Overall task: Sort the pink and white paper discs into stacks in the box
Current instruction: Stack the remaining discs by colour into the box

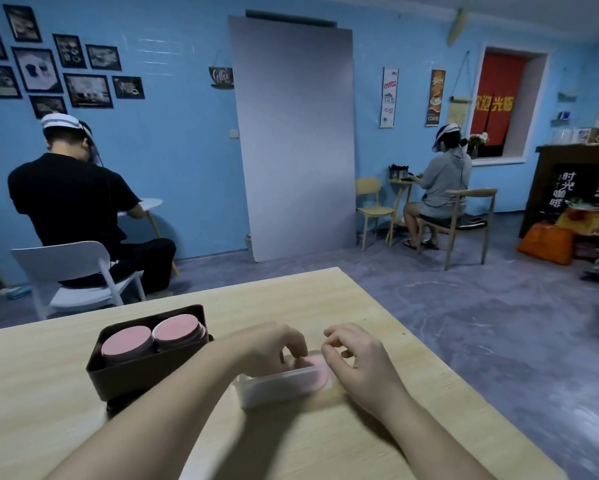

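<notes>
Here, the desk (291, 306) has bare surface left of the dark box (145, 372) and toward its far edge. Two pink disc stacks (126, 344) stand side by side in the box. The left hand (274, 344) has its fingers curled into a clear container (277, 386) of pink discs; grip state is unclear. The right hand (357, 358) hovers beside it, fingers loosely bent, apart. A wall sign reads "Coffee".

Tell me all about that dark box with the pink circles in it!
The dark box looks like dark brown plastic, rectangular, open on top, resting flat on the wooden table to the left of both hands. Inside sit two stacks of pink discs, one near and one farther, side by side. Neither hand touches it.
</notes>
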Demonstrator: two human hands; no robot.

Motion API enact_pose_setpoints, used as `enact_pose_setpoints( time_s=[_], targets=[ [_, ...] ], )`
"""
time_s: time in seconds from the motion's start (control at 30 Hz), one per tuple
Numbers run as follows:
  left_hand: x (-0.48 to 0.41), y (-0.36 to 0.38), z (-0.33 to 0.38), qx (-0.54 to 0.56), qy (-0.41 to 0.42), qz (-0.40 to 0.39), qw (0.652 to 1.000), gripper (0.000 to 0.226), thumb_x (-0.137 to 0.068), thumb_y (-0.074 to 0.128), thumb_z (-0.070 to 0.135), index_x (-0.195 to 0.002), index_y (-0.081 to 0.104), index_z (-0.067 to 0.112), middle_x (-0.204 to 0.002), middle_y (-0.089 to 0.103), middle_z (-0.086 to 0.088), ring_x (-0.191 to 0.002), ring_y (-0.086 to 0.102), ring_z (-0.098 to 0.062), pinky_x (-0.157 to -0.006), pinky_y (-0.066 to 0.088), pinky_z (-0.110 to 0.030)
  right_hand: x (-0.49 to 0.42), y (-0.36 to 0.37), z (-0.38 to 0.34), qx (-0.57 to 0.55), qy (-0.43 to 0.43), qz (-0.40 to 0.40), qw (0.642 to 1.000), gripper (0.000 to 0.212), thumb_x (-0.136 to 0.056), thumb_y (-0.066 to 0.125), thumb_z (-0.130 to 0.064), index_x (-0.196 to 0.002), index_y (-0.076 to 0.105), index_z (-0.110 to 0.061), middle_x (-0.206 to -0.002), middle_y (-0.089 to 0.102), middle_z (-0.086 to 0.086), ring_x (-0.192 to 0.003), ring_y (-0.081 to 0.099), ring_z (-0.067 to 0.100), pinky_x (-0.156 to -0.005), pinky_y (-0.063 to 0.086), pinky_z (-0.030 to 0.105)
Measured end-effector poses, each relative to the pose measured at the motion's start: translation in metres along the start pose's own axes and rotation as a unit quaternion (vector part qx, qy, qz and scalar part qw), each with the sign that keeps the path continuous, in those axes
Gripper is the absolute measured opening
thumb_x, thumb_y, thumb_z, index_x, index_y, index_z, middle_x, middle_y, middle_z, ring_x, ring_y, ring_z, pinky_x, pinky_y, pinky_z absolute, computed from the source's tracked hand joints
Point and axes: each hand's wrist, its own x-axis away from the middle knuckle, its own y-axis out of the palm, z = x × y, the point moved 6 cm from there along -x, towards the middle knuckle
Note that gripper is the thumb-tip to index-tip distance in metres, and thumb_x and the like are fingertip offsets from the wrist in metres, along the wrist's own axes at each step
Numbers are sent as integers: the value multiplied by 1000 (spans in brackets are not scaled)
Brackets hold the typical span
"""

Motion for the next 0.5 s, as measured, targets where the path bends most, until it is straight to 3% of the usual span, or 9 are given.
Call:
enact_pose_setpoints(
  time_s=[0.1, 0.2, 0.3, 0.4, 0.5],
  targets=[
    [-11, 7, 0, -58, -1, -11, 998, 28, -89, 62, 40, -116, 63, 43, -85, 62, 20, -84, 60, -13, -83, 57, -38, 2, 1, 3, -8, -2, -1, 1000, 9, -92, 63, -24, -83, 66, -24, -105, 64, -14, -107, 61, 6, -79, 53, 28],
    [-16, 11, -6, -44, -1, -13, 999, 35, -85, 57, 39, -118, 59, 46, -109, 67, 18, -91, 62, -13, -84, 57, -38, 2, 2, 5, -16, -4, 3, 1000, 9, -92, 62, -27, -84, 65, -26, -107, 63, -14, -105, 62, 7, -77, 54, 28],
    [-16, 12, -6, -7, 14, 2, 1000, 29, -88, 60, 35, -117, 64, 40, -116, 66, 22, -87, 57, 9, -83, 48, -19, 1, 3, 5, -13, -3, 4, 1000, 12, -92, 59, -31, -83, 66, -27, -107, 62, -16, -105, 62, 7, -77, 54, 28],
    [-14, 9, -2, 23, 27, 31, 999, 23, -93, 62, 35, -116, 67, 33, -101, 66, 25, -73, 50, 22, -69, 36, -6, 1, 3, 5, -7, 2, -1, 1000, 16, -92, 56, -36, -84, 66, -27, -108, 62, -18, -107, 61, 7, -78, 54, 27],
    [-8, 2, 1, 58, 34, 63, 996, 25, -89, 66, 42, -112, 67, 31, -82, 57, 32, -68, 55, 10, -63, 39, -9, 2, 2, 5, 1, 1, -7, 1000, 16, -92, 55, -37, -86, 67, -27, -109, 62, -19, -108, 60, 7, -77, 54, 26]
  ],
)
